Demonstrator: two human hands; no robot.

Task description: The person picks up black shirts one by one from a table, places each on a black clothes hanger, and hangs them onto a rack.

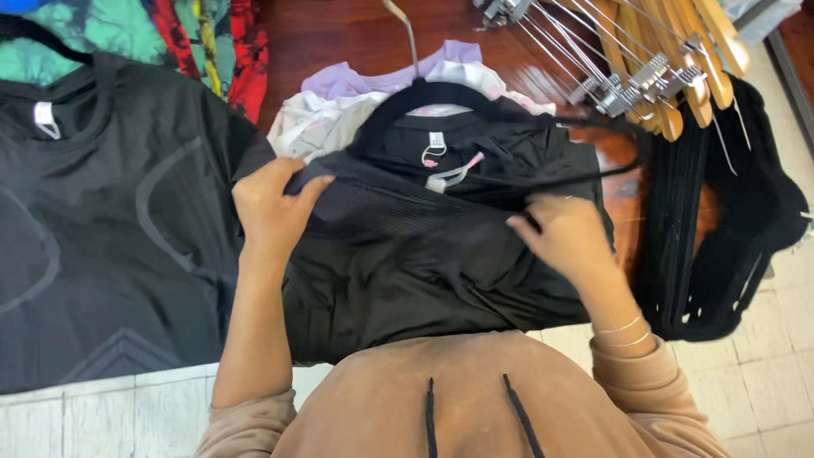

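A black top lies in front of me on a wooden table, partly on a black hanger with a metal hook. My left hand grips the garment's left shoulder, pinching the fabric near the hanger's end. My right hand holds the right shoulder edge and a thin black strap that stretches to the right. White and pink tags show at the neckline.
A large black shirt lies flat at the left. White and lilac garments sit under the black top. Wooden clip hangers pile at the upper right above stacked black hangers. Colourful fabric is at top left.
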